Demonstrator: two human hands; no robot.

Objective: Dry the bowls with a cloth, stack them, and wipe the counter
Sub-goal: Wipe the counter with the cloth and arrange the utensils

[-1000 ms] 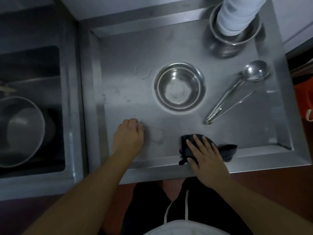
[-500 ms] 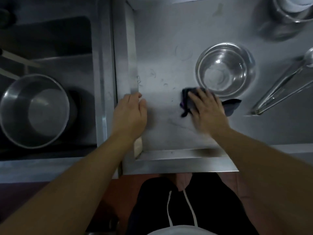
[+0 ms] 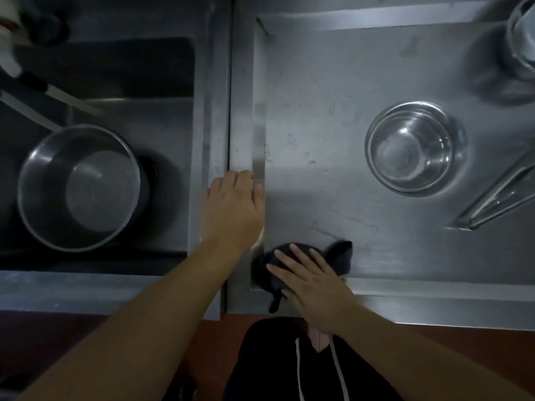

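Observation:
A dark cloth (image 3: 338, 256) lies in the near left corner of the recessed steel counter (image 3: 333, 105). My right hand (image 3: 311, 280) presses flat on the cloth with fingers spread. My left hand (image 3: 231, 206) rests on the counter's raised left rim, fingers curled, holding nothing. The stacked steel bowls (image 3: 412, 147) stand on the counter at the right middle, apart from both hands. Another steel bowl (image 3: 521, 36) is cut off at the top right corner.
A sink (image 3: 162, 117) on the left holds a large steel pot (image 3: 78, 186). Long steel utensils (image 3: 500, 195) lie at the right edge of the counter. Water marks show near the counter's left rim. My dark clothing is below the front edge.
My right hand has slid the cloth from beside the stacked bowls back to the near left corner of the counter. My left hand stays on the left rim.

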